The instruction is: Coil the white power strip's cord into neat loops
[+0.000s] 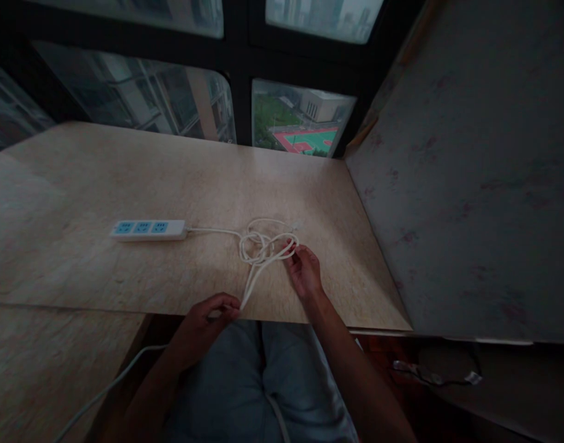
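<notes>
A white power strip [148, 229] with blue sockets lies on the pale wooden desk [101, 178], left of centre. Its white cord [263, 243] runs right into a loose tangle of loops on the desktop. My right hand [303, 271] rests at the right side of the tangle, fingertips pinched on a loop. My left hand [208, 319] sits at the desk's near edge, fingers closed on the doubled cord that leads from the tangle toward me. From there the cord drops below the desk past my lap.
A window [305, 123] behind the desk looks down on buildings and a sports court. A grey wall panel [471, 184] closes off the right side. A second wooden surface [42, 363] lies lower left. Dark cables [430, 374] lie on the floor at right.
</notes>
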`<state>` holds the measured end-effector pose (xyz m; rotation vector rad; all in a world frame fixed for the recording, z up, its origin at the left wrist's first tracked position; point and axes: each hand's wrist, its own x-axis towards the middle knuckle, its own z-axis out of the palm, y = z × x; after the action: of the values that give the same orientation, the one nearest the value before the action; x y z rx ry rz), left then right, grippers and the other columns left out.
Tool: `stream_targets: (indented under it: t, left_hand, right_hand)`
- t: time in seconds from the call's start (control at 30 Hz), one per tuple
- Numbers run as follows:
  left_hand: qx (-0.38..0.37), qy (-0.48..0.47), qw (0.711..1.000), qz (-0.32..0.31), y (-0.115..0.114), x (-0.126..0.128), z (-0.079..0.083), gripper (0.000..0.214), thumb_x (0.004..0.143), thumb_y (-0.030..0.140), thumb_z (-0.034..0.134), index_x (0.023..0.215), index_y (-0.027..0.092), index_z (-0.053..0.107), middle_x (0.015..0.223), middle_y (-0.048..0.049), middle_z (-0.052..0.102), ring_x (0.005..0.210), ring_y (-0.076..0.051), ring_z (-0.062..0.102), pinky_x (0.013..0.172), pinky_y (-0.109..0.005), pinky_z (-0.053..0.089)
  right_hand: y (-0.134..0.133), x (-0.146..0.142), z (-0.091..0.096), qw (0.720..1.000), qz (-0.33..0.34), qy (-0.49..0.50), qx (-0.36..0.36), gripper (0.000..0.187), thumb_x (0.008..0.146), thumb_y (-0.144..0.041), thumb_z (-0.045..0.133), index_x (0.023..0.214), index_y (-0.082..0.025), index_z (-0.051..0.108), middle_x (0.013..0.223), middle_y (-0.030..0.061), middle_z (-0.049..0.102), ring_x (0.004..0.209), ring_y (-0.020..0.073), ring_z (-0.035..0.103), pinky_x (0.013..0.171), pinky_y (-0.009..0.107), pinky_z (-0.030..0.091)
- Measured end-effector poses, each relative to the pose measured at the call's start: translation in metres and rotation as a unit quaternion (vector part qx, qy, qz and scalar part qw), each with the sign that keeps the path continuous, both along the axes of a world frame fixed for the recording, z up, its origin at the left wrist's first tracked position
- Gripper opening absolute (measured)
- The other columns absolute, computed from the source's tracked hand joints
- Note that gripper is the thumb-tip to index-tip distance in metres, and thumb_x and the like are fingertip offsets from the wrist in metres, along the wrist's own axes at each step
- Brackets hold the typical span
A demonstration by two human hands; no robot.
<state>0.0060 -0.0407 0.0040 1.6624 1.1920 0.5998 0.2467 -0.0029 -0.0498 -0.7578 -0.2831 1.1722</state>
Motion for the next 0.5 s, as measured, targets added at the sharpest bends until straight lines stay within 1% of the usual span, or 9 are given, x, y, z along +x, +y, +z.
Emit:
stream_targets:
  t: [0.03, 0.07, 0.1, 0.2, 0.27, 0.33, 0.4, 0.43, 0.5]
  left_hand:
    - [-0.019, 0.005, 1.0, -0.009, 0.0, -0.001, 0.001, 0.024, 0.079, 0.045, 0.061, 0.082, 0.022, 0.07, 0.082, -0.0035, 0.071, 0.077, -0.018, 0.066, 0.068, -0.026, 0.053]
    - [-0.03, 0.005, 1.0, -0.004, 0.0, -0.001, 0.003, 0.026, 0.079, 0.046, 0.062, 0.084, 0.022, 0.07, 0.084, -0.0041, 0.072, 0.078, -0.018, 0.066, 0.068, -0.026, 0.053]
    - [-0.03, -0.001, 0.999, 0.016, 0.002, 0.001, 0.006, 0.029, 0.078, 0.048, 0.063, 0.087, 0.021, 0.07, 0.087, -0.005, 0.072, 0.079, -0.019, 0.067, 0.068, -0.027, 0.054]
    - [0.011, -0.031, 0.995, 0.097, 0.01, 0.015, 0.024, 0.038, 0.076, 0.052, 0.063, 0.093, 0.018, 0.068, 0.094, -0.0074, 0.073, 0.08, -0.019, 0.067, 0.07, -0.029, 0.054]
    - [0.058, -0.025, 0.992, 0.109, 0.019, 0.032, 0.038, 0.039, 0.079, 0.052, 0.061, 0.096, 0.018, 0.068, 0.094, -0.0072, 0.072, 0.079, -0.018, 0.066, 0.07, -0.028, 0.053]
    - [0.11, -0.002, 0.99, 0.086, 0.03, 0.056, 0.05, 0.039, 0.081, 0.051, 0.059, 0.1, 0.018, 0.068, 0.097, -0.007, 0.072, 0.078, -0.017, 0.066, 0.069, -0.027, 0.052]
    - [0.159, 0.046, 0.986, 0.033, 0.043, 0.081, 0.057, 0.037, 0.082, 0.047, 0.059, 0.103, 0.018, 0.068, 0.096, -0.0068, 0.072, 0.08, -0.018, 0.066, 0.073, -0.028, 0.052]
    - [0.186, 0.095, 0.978, 0.004, 0.049, 0.094, 0.059, 0.034, 0.083, 0.045, 0.059, 0.104, 0.019, 0.069, 0.097, -0.0067, 0.072, 0.083, -0.018, 0.066, 0.077, -0.029, 0.051]
    - [0.22, 0.222, 0.948, -0.058, 0.06, 0.115, 0.059, 0.03, 0.086, 0.039, 0.057, 0.104, 0.019, 0.07, 0.097, -0.0083, 0.072, 0.09, -0.022, 0.066, 0.082, -0.033, 0.049]
  right_hand:
    - [0.0, 0.0, 0.0, 1.0, 0.002, 0.001, 0.001, 0.007, 0.072, -0.021, 0.074, 0.074, -0.018, 0.068, 0.09, 0.0034, 0.073, 0.087, 0.0139, 0.069, 0.089, 0.03, 0.056]
    - [0.0, 0.0, 0.001, 1.0, 0.004, 0.002, 0.002, 0.007, 0.072, -0.021, 0.074, 0.073, -0.018, 0.068, 0.089, 0.0031, 0.073, 0.087, 0.0137, 0.068, 0.09, 0.029, 0.056]
    - [0.0, -0.001, 0.001, 1.0, 0.005, 0.004, 0.001, 0.008, 0.071, -0.021, 0.075, 0.072, -0.018, 0.068, 0.088, 0.003, 0.073, 0.087, 0.0136, 0.068, 0.089, 0.029, 0.056]
    - [0.0, 0.0, 0.002, 1.0, 0.01, 0.011, 0.0, 0.007, 0.071, -0.02, 0.074, 0.072, -0.018, 0.067, 0.087, 0.0027, 0.073, 0.086, 0.0135, 0.068, 0.087, 0.028, 0.057]
    - [0.0, 0.0, 0.002, 1.0, 0.011, 0.012, 0.001, 0.006, 0.071, -0.019, 0.074, 0.072, -0.018, 0.068, 0.086, 0.002, 0.072, 0.085, 0.0131, 0.067, 0.084, 0.026, 0.058]
    - [0.0, 0.0, 0.002, 1.0, 0.012, 0.012, 0.008, 0.006, 0.071, -0.019, 0.074, 0.071, -0.018, 0.067, 0.084, 0.0011, 0.072, 0.084, 0.0123, 0.067, 0.08, 0.024, 0.058]
    - [0.0, 0.0, 0.003, 1.0, 0.018, 0.006, 0.014, 0.007, 0.071, -0.019, 0.074, 0.071, -0.018, 0.067, 0.082, 0.0003, 0.071, 0.079, 0.0109, 0.066, 0.075, 0.021, 0.058]
    - [0.0, 0.0, 0.003, 1.0, 0.023, 0.003, 0.017, 0.007, 0.071, -0.018, 0.074, 0.071, -0.018, 0.067, 0.081, -0.0001, 0.071, 0.076, 0.0098, 0.065, 0.072, 0.019, 0.057]
    - [0.0, -0.001, 0.004, 0.999, 0.036, 0.001, 0.025, 0.007, 0.071, -0.018, 0.073, 0.072, -0.018, 0.067, 0.079, -0.0009, 0.071, 0.07, 0.0077, 0.063, 0.067, 0.015, 0.055]
